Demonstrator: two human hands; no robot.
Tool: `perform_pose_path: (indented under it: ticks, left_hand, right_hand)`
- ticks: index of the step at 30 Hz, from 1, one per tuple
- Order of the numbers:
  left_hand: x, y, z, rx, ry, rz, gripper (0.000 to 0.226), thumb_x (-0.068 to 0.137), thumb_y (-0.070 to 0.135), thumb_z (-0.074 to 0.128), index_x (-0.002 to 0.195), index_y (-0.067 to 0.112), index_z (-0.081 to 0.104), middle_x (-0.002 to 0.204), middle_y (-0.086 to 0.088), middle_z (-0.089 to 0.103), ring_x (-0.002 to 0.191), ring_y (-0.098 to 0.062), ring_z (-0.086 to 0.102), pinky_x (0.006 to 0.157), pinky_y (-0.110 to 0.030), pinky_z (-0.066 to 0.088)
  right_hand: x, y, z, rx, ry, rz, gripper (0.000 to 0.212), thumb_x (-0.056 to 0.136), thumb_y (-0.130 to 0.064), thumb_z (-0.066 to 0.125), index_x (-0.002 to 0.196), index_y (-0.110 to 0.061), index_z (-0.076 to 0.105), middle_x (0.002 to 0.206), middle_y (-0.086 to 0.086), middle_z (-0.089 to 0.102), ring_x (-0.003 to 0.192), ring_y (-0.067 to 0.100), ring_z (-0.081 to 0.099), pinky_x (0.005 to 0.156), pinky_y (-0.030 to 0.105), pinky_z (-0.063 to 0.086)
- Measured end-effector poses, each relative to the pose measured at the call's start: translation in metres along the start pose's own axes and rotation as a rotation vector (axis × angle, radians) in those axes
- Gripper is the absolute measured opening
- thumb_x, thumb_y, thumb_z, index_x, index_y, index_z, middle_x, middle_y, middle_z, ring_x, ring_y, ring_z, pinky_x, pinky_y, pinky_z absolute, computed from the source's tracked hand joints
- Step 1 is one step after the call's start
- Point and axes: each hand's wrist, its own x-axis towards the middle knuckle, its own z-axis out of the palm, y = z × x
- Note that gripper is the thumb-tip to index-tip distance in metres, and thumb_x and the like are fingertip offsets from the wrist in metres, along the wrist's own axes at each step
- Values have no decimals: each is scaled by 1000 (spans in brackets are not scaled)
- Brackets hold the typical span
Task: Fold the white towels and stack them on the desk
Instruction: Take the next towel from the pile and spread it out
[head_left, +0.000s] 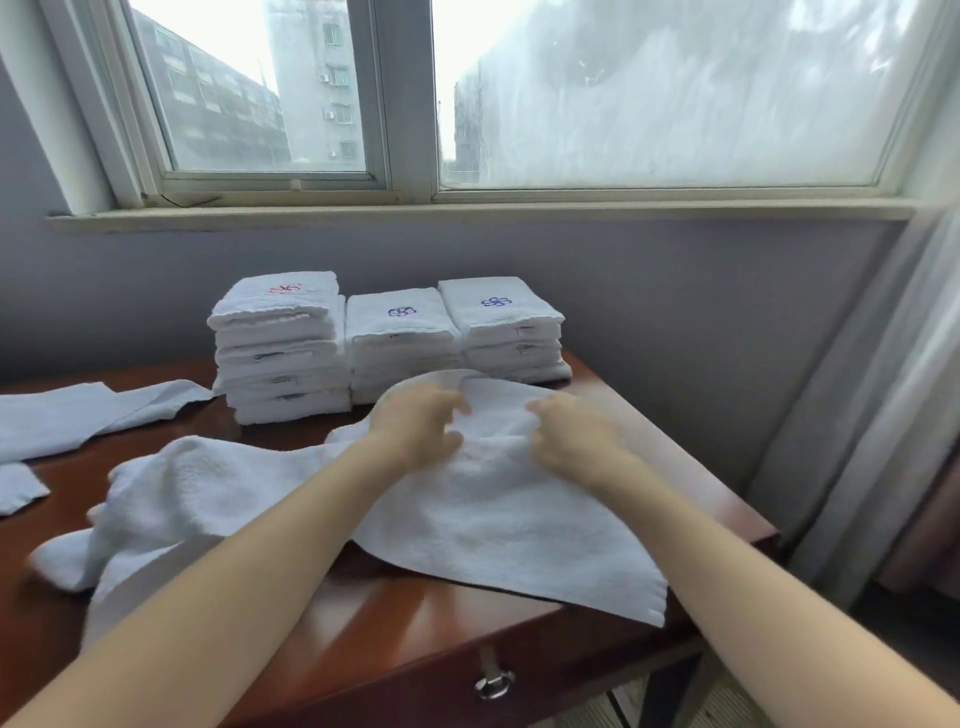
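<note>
Our left hand (421, 426) and right hand (571, 431) both pinch the far edge of the unfolded white towel (493, 499), whose length trails near-left across the surface (467, 618).

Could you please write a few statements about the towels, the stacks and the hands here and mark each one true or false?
1. Three stacks of folded towels stand at the back of the desk. True.
2. The left stack bears a blue emblem on top. False: its emblem is red; the middle stack and right stack bear blue ones.
3. Both the left hand and right hand are on the open towel. True.
4. The left stack is the lowest. False: it is the tallest.
5. The drawer knob is covered by a towel. False: it is in plain view.
</note>
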Motion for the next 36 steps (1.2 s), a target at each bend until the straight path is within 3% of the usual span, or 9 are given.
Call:
perform_pose_path:
  ticks: [3,5,8,14,20,25,31,33,36]
  left_hand:
    - [0,12,15,-109,-219,-64,21,92,36,56,111,33,66,113,10,65,112,-14,57,93,-32,46]
    - [2,14,20,-138,-212,-59,20,93,36,54,105,32,69,111,9,68,110,-14,59,92,-32,48]
    - [3,14,22,-190,-175,-57,24,95,30,51,107,29,71,112,5,69,105,-15,60,88,-28,47]
    - [1,28,18,-361,-82,-47,24,93,24,55,109,26,72,110,4,69,103,-11,62,86,-22,44]
    - [-25,-11,-19,-299,19,-134,22,94,39,53,107,35,70,109,14,68,102,-10,62,83,-31,49]
    - [-61,-79,-49,-266,44,-321,22,94,40,53,107,33,70,108,15,68,106,-8,61,91,-33,50]
    - [-123,-157,-64,-401,65,-531,23,97,35,48,90,30,69,87,13,71,83,-7,66,83,-37,55]
    - [-145,-175,-60,-443,34,-555,24,98,30,48,93,27,71,86,12,72,85,-9,67,86,-39,55]
    - [-174,-191,-53,-552,-81,-564,20,98,24,51,108,23,69,98,9,71,99,-11,66,95,-33,51]
  right_hand:
    - [-3,-14,26,230,-227,2,22,97,-25,35,105,-17,53,129,8,56,125,28,48,106,48,34]
    - [-5,-11,44,175,-198,-24,39,102,-36,26,127,-18,50,143,4,44,137,23,33,115,58,15]
    - [-5,0,57,165,-88,-94,52,101,-45,21,149,-27,33,157,-5,28,147,15,16,120,53,-3]
    - [0,37,56,139,-53,-174,51,102,-44,25,150,-31,33,160,-8,25,148,11,14,118,44,-10]
    - [-2,64,41,251,-5,-116,39,96,-33,48,133,-27,57,147,-7,47,138,11,36,119,44,3]
    - [5,-13,18,436,160,-242,36,88,-27,62,123,-21,65,129,-3,63,120,16,55,105,34,39]
    - [12,-162,12,683,-134,-523,32,91,-39,62,120,-27,66,113,-11,70,106,3,62,97,30,49]
    - [15,-197,16,703,-206,-557,33,92,-43,59,119,-27,67,116,-9,70,106,5,63,96,32,51]
    - [22,-231,24,737,-279,-551,27,93,-42,56,99,-21,73,100,-6,73,95,12,67,89,37,54]
